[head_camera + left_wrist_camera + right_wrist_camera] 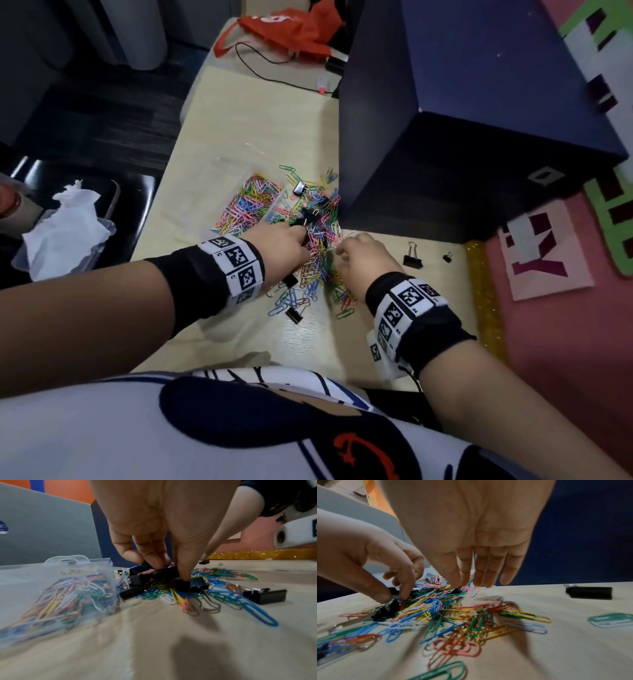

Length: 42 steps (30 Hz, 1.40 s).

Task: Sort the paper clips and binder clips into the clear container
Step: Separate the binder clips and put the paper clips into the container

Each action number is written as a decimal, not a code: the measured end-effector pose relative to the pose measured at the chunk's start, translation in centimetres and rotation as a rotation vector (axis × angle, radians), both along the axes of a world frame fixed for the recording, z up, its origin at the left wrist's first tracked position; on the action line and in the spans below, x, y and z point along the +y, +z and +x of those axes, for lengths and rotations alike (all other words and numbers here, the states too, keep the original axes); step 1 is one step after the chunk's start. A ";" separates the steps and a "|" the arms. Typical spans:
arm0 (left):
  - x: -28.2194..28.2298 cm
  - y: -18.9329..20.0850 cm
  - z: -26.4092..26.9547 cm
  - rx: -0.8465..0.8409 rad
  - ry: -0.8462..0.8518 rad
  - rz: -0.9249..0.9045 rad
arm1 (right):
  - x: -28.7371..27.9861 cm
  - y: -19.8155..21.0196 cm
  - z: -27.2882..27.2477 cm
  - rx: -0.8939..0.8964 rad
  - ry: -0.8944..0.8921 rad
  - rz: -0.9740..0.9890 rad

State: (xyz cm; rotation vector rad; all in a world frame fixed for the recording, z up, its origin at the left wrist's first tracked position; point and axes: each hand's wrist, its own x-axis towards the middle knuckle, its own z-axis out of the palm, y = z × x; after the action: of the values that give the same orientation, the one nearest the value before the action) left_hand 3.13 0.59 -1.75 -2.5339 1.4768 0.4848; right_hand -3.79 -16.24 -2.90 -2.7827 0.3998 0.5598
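Observation:
Colourful paper clips (320, 240) lie heaped on the beige table (239, 113), with black binder clips mixed in. The clear container (255, 202) left of the heap holds many paper clips (68, 588). My left hand (293, 238) reaches into the heap, and its thumb and fingers (154, 561) pinch a black binder clip (164, 573). My right hand (344, 251) hovers over the heap's right side. Its fingers (481, 574) hang straight down, tips just above the clips (453, 615). Loose binder clips (411, 258) lie to the right.
A tall dark blue box (445, 137) stands right behind the heap. More binder clips (294, 314) lie near the front. An orange bag (291, 27) and a black cable (260, 65) sit at the far end. Left of the table is a tray with tissue (65, 226).

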 end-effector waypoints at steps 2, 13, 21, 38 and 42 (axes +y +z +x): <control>0.0 0.2 0.0 0.049 0.036 -0.009 | 0.4 -0.3 0.7 -0.031 0.090 0.078; 0.1 1.1 0.6 0.155 0.261 -0.221 | 0.1 -1.3 0.9 -0.055 0.003 0.061; -0.7 1.2 1.1 0.211 0.324 -0.301 | -0.5 -0.9 -0.3 -0.125 0.018 0.063; -3.8 1.1 0.4 0.250 0.279 -0.400 | -4.7 0.3 -3.0 -0.456 -0.519 0.101; -4.5 1.3 0.1 0.315 0.303 -0.466 | -5.1 0.3 -3.5 -0.443 -0.408 0.026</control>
State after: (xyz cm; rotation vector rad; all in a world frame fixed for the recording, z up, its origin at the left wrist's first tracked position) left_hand 3.21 -3.95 -0.43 -3.2013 1.4415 0.6780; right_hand -7.34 -21.29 -2.61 -2.5854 0.8127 -0.1408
